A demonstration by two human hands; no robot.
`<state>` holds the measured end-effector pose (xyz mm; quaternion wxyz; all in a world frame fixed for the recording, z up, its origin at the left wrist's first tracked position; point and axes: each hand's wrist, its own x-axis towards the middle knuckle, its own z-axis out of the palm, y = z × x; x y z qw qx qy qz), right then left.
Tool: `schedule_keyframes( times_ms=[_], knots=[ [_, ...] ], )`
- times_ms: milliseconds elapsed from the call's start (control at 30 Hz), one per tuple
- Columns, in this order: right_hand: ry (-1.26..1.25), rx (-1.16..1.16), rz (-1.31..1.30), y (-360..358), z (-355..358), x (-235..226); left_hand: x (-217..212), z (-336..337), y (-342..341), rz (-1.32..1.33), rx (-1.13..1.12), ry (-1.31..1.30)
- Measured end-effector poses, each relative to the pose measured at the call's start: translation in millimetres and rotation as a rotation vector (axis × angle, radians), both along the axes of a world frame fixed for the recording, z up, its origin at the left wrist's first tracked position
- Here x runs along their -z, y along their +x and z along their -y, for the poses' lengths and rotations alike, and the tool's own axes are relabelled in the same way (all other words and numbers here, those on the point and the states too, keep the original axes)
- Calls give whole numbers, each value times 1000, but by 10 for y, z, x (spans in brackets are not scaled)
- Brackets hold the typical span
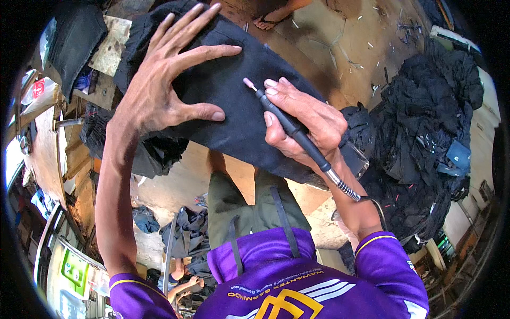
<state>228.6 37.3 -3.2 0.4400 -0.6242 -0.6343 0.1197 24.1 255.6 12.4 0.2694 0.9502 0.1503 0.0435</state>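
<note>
Black fabric (pixel 234 117), seemingly a garment leg, stretches across the middle of the view. On its left part lies my left hand (pixel 164 85), fingers spread and thumb pointing right, pressing down on the cloth. My right hand (pixel 311 117) grips a black pen-shaped rotary grinder (pixel 297 133) fitted with a small pinkish tip (pixel 248 83). That tip is over the cloth, right of my left thumb; whether it touches cannot be made out. From the tool's rear end, a coiled sleeve and cable (pixel 348 190) run past my right wrist.
A big heap of black garments (pixel 425 117) lies at the right, with a blue plastic piece (pixel 458 157) on it. Dark cloth (pixel 79 42) hangs at the upper left. Scraps litter the floor (pixel 340 53), where another person's foot (pixel 265 22) shows. More garments (pixel 191 234) lie lower left.
</note>
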Motion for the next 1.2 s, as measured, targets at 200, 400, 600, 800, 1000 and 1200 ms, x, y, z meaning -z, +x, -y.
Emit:
schedule_keyframes(
  times_ms=[200,400,600,800,1000,1200],
  knots=[
    [20,38,-49,-3,-5,-35,111,-39,-124,108,-37,-33],
    [-14,39,-39,15,76,-45,100,-46,-102,194,-39,-83],
    [-15,8,-35,22,18,-34,134,-17,-156,66,86,92],
    [-3,-22,-1,26,-94,26,43,40,-11,-19,1,66],
    [44,-21,20,-4,-185,77,-206,81,32,-216,7,-35],
    [22,-64,15,12,-205,43,-249,97,70,-227,0,-47]
  ],
)
